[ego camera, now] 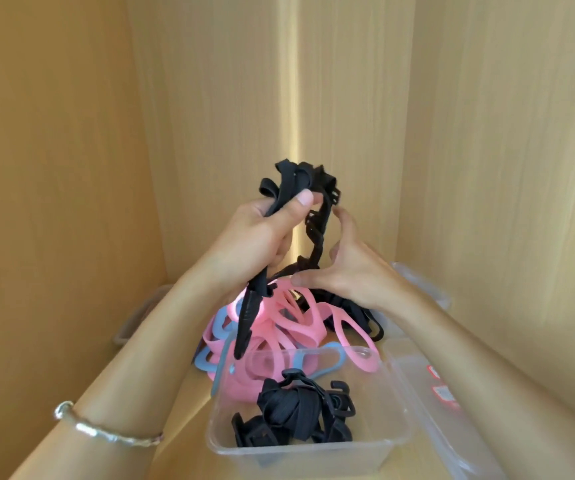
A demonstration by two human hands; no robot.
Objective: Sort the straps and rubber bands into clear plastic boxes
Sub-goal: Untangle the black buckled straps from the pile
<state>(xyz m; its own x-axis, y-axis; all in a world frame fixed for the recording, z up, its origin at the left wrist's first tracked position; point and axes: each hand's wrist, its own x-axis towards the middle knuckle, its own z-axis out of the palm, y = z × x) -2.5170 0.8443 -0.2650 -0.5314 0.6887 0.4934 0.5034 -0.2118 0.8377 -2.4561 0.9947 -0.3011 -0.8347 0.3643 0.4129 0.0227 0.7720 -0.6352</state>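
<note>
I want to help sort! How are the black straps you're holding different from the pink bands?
The straps are black with plastic buckles; the pink bands are smooth pink loops. The straps are lifted up, gripped by the left hand; the pink bands lie in a heap below. Both are tangled.

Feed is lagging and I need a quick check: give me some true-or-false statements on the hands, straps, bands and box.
1. The left hand grips a bunch of black straps. True.
2. The near clear box is empty. False: folded black straps lie in it.
3. Pink bands and blue bands lie piled behind that box. True.
4. The bracelet is on the right wrist. False: it is on the left wrist.
</note>
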